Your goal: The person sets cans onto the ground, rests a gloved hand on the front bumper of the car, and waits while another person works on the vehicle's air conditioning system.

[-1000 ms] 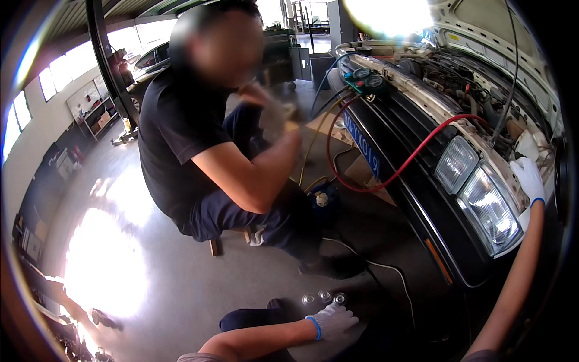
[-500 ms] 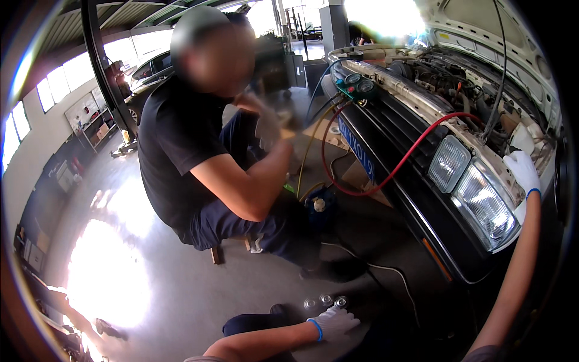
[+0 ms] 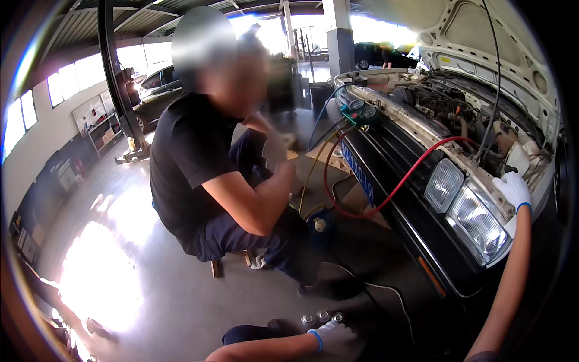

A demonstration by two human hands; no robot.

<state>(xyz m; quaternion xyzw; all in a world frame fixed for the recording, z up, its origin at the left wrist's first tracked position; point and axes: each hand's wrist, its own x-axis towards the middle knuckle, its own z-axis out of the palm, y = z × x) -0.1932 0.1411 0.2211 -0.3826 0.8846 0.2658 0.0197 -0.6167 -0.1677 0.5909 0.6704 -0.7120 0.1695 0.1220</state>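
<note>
My right hand (image 3: pixel 514 189), in a white glove with a blue cuff, rests on the front edge of the car's engine bay, above the headlight (image 3: pixel 479 223). Its fingers are stretched out and hold nothing that I can see. Low in the view is my left hand (image 3: pixel 335 335), gloved the same way, with its fingers loosely extended. Just beyond it, several small metal cans (image 3: pixel 323 315) stand on the floor. The nearest can (image 3: pixel 338 318) is close to the left hand; whether they touch is unclear.
A person (image 3: pixel 199 157) in dark clothes sits on a low stool at left, arms bent. A gauge set (image 3: pixel 358 111) rests on the car's front, with a red hose (image 3: pixel 416 165) looping into the engine bay. A blue container (image 3: pixel 319 228) and a cable (image 3: pixel 392 287) are on the floor.
The whole view has shifted slightly as my head moved. Both my hands stay at about the same places. The seated person's head and arms have moved a little.
</note>
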